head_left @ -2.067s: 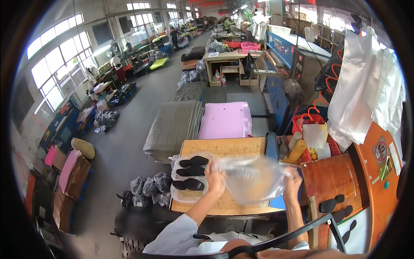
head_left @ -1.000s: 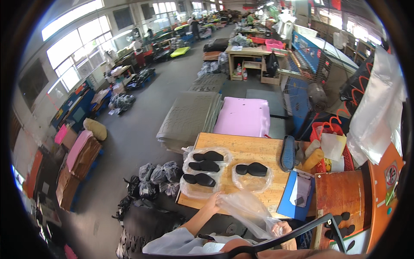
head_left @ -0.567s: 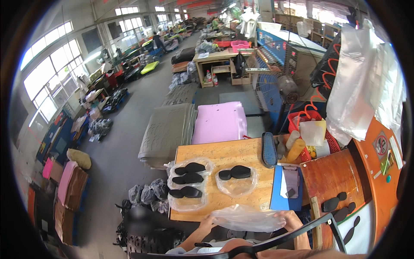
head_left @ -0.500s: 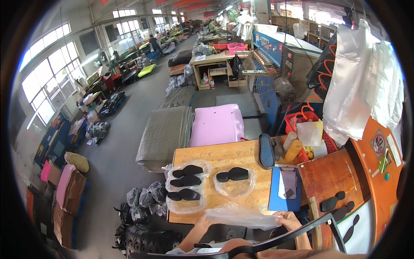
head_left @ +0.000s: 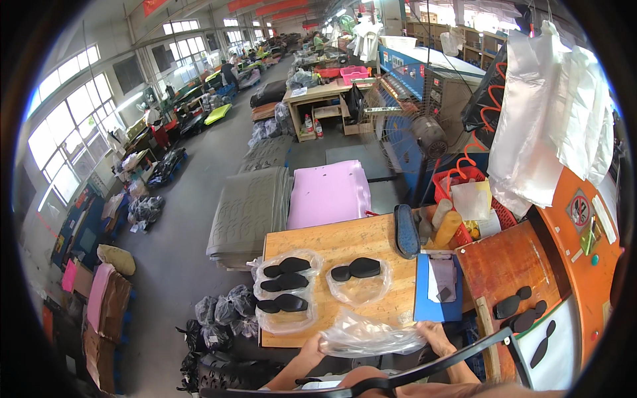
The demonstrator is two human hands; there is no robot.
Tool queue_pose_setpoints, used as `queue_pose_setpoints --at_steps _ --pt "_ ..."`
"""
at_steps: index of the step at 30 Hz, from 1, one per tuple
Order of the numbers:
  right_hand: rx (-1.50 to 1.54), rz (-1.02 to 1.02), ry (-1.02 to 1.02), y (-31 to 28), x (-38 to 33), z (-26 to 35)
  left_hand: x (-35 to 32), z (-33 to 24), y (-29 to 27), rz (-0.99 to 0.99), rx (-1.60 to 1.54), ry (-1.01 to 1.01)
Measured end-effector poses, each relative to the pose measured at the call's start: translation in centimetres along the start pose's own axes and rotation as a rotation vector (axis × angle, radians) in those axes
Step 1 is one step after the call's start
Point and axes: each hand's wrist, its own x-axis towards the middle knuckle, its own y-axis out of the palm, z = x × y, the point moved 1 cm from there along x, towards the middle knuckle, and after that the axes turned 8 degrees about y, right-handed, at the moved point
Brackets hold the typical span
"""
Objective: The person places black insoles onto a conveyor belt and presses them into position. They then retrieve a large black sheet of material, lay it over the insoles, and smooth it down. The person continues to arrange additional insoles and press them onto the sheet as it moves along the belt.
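Stretched between my two hands at the table's near edge is a clear plastic bag (head_left: 371,337), crumpled and puffed upward. My left hand (head_left: 313,347) pinches its left end, and my right hand (head_left: 434,336) is closed on its right end. Just beyond, on the wooden table (head_left: 318,240), black shoe soles lie on flattened clear bags. One bag at the left (head_left: 285,325) carries several soles (head_left: 285,282) in a stack of rows. To its right, another bag (head_left: 361,297) bears a pair of black sole pieces (head_left: 363,268). Fingertip details are small.
Right of the bag lies a blue clipboard (head_left: 422,292) with papers. Beyond it stand a blue sole (head_left: 405,231), a yellow bottle (head_left: 448,229) and a red basket (head_left: 458,178). Plastic bags (head_left: 531,119) hang at the right. Pink sheets (head_left: 328,196) and grey sheets (head_left: 245,212) are stacked past the table.
The bag between my hands has bunched and puffed up, rising over the table edge. My right hand has shifted slightly left and up. The soles on the table stay put.
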Motion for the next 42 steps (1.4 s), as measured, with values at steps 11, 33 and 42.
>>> queue_pose_setpoints --at_steps 11,33,42 --pt "0.167 -0.267 0.156 0.0 1.9 -3.0 -0.9 0.4 -1.7 0.439 0.045 -0.302" --pt "0.931 0.284 0.159 2.7 -0.9 3.1 -0.2 -2.2 -0.8 0.11 0.576 0.234" --pt "-0.557 0.079 -0.026 5.2 0.4 0.9 3.9 -1.5 -6.4 0.044 -0.329 -0.029"
